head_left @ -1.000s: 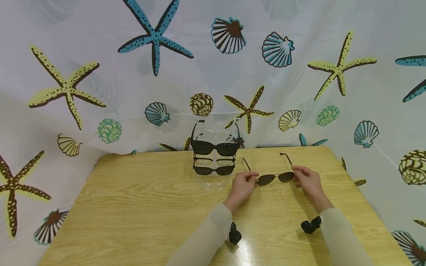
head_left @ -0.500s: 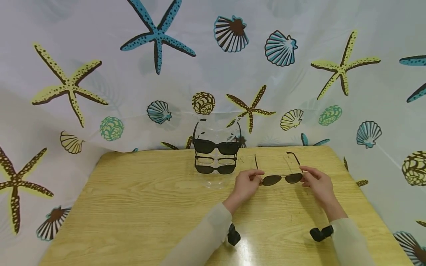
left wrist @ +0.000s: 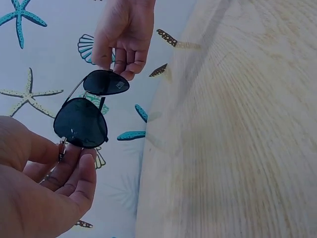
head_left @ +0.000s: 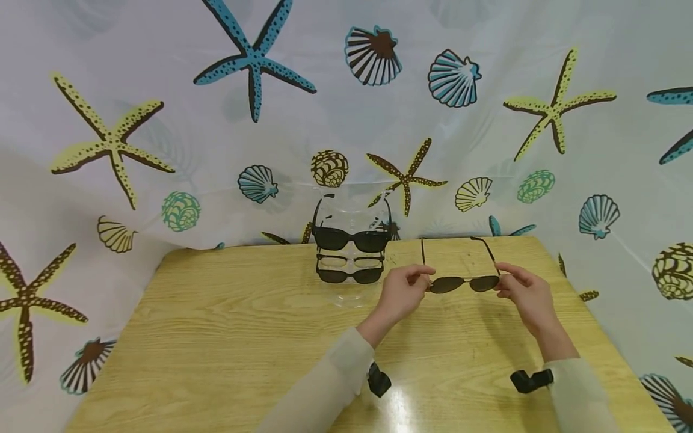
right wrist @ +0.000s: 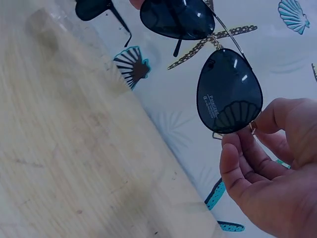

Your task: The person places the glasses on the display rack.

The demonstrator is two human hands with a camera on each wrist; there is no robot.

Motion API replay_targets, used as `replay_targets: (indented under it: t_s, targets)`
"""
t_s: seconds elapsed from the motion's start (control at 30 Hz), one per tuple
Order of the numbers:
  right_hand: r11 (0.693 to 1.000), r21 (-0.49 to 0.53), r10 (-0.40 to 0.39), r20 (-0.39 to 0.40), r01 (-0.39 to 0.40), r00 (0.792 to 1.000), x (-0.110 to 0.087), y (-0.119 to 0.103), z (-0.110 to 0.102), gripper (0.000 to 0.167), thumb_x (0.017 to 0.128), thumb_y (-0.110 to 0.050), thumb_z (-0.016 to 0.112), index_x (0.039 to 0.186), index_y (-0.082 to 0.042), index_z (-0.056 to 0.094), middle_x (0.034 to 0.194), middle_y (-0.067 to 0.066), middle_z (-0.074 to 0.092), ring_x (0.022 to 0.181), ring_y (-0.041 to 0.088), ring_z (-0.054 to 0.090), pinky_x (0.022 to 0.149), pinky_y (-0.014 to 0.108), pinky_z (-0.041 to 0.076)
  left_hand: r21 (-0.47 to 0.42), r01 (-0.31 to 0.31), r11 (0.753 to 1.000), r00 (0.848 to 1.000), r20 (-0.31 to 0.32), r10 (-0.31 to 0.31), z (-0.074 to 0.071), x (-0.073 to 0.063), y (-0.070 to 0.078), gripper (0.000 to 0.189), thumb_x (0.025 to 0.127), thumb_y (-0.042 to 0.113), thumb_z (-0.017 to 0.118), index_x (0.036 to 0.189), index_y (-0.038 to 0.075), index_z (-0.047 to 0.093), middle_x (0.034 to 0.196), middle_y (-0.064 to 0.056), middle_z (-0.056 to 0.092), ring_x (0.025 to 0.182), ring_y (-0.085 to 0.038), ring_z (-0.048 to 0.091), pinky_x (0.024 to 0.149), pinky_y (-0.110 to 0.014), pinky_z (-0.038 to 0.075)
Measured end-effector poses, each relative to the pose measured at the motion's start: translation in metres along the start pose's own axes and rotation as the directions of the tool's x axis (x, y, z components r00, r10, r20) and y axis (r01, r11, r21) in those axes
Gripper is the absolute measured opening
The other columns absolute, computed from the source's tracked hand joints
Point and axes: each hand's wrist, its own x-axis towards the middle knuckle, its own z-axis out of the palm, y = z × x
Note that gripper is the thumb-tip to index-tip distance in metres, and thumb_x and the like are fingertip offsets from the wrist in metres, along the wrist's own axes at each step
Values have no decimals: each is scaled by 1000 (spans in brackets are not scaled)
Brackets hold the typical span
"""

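A pair of aviator sunglasses [head_left: 447, 284] with dark lenses is held up over the table between both hands, its temples unfolded and pointing away from me. My left hand [head_left: 400, 293] pinches the frame by its left hinge. At the opposite hinge, my right hand [head_left: 530, 299] grips it between thumb and fingers. Small white print shows on one dark lens [right wrist: 230, 94] in the right wrist view. Left of the hands stands a clear display stand [head_left: 349, 299], bearing black sunglasses [head_left: 351, 240] on top, dark-browed clear-lens glasses [head_left: 351, 261] in the middle and more dark sunglasses [head_left: 349, 276] below.
The wooden table [head_left: 227, 337] runs back to a curtain [head_left: 303, 132] printed with starfish and shells, which also rises at both sides. A black wrist camera [head_left: 379, 380] sits at the left cuff, and another black camera [head_left: 530, 381] at the right.
Both hands have moved right with the aviator sunglasses, and lately a little up and away. The temples now point more straight away from me. The stand's glasses have stayed put.
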Motion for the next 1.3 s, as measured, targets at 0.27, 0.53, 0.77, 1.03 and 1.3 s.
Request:
replay_targets:
  t_s: [0.27, 0.53, 0.77, 1.03, 1.3]
  targets:
    - [997, 71, -35, -25, 37, 999, 0, -21, -4, 40, 110, -25, 56, 145, -5, 62, 103, -10, 66, 86, 4, 67, 82, 18, 59, 34, -59, 998, 998, 8, 58, -8, -4, 28, 25, 108, 11, 58, 123, 7, 78, 104, -13, 77, 85, -21, 70, 64, -24, 48]
    - [976, 183, -116, -41, 121, 992, 0, -42, 1, 40, 109, -22, 59, 143, -1, 63, 126, -8, 58, 86, 4, 67, 81, 15, 57, 48, -116, 992, 993, 4, 116, -23, -5, 50, 26, 108, 12, 58, 127, 6, 76, 108, -15, 78, 88, -24, 73, 73, -23, 56]
    - [957, 217, -190, -33, 192, 981, -2, -58, 6, 42, 109, -23, 60, 144, -1, 62, 127, -5, 56, 90, 7, 66, 82, 16, 57, 42, -179, 983, 984, -10, 180, -39, -6, 69, 26, 108, 10, 59, 126, 4, 77, 106, -16, 79, 82, -18, 71, 72, -23, 56]
    - [935, 263, -236, -37, 237, 971, -6, -82, 18, 41, 109, -19, 60, 145, 2, 61, 122, -1, 57, 89, 9, 65, 82, 17, 57, 38, -196, 980, 980, -26, 197, -59, -9, 83, 26, 109, 12, 59, 128, 4, 75, 107, -17, 77, 85, -18, 71, 75, -24, 57]
    - [921, 272, -279, -41, 279, 959, -4, -99, 30, 33, 108, -18, 62, 137, -6, 69, 107, -5, 71, 87, 8, 68, 77, 19, 58, 14, -179, 984, 982, -62, 180, -76, -12, 90, 27, 108, 13, 61, 130, 7, 75, 112, -16, 78, 93, -20, 73, 81, -30, 61]
